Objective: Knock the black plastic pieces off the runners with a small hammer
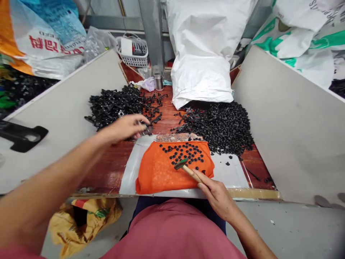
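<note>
My right hand is wrapped round the wooden handle of a small hammer. The hammer's dark green head rests over an orange cloth, beside many small round black plastic pieces spread on it. At the front edge of the left heap of black plastic parts, my left hand has its fingers closed on a black plastic part; motion blurs its shape. Under the cloth lies a pale sheet, and a stone-like slab shows at the cloth's far edge.
To the right a heap of small black pieces spills from below a white sack. Grey panels wall both sides of the red tabletop. A grey basket and metal canister stand behind; a yellow sack lies below left.
</note>
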Motion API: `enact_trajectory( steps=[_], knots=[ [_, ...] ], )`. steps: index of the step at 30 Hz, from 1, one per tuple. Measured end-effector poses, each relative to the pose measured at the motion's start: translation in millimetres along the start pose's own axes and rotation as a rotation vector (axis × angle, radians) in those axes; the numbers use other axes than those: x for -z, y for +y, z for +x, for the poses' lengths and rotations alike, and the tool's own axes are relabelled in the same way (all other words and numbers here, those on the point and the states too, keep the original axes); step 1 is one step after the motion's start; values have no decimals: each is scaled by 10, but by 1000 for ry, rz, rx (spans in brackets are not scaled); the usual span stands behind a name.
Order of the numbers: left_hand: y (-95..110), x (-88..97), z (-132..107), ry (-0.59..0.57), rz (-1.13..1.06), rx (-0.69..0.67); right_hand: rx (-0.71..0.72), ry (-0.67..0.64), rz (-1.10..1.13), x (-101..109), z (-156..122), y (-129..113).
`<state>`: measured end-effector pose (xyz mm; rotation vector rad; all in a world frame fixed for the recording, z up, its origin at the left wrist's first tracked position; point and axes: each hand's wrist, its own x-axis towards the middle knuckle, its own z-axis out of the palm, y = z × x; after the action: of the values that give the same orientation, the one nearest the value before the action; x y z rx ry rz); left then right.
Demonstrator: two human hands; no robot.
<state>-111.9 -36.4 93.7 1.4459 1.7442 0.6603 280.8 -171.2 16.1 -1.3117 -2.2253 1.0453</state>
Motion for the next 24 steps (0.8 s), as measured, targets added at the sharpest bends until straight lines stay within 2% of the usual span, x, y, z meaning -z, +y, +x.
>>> enact_trajectory(
  steps=[2, 4, 5, 7, 9, 11, 13, 15, 17, 20, 22, 24],
  knots=[
    [247, 465, 160, 369, 286, 40, -34, 9, 75, -56, -123, 138],
    [423, 827, 303, 679, 696, 150, -49, 12, 133, -110, -173, 230],
    [477, 929, 369, 749, 827, 196, -52, 10, 154, -130, -177, 258],
    [525, 923, 506, 745, 937, 157, -54, 5, 179, -151, -159, 287],
    [517, 636, 671, 635, 885, 25, -57, 5, 199, -153, -133, 296],
    [493, 147, 874, 435, 787, -203, -66, 8, 219, -145, -115, 300],
    [487, -415, 1097, 227, 675, -363, -80, 15, 239, -134, -108, 303],
    [513, -927, 1310, 47, 540, -389, -87, 18, 261, -126, -109, 306],
    [567, -1320, 1491, 2, 493, -389, -86, 25, 286, -127, -111, 313],
    [656, -1675, 1682, -12, 433, -383, -95, 52, 310, -150, -108, 339],
    [697, -1777, 1762, -10, 384, -378, -108, 55, 326, -168, -102, 364],
    [720, -1771, 1821, -3, 338, -366, -121, 43, 347, -173, -95, 380]
  ],
)
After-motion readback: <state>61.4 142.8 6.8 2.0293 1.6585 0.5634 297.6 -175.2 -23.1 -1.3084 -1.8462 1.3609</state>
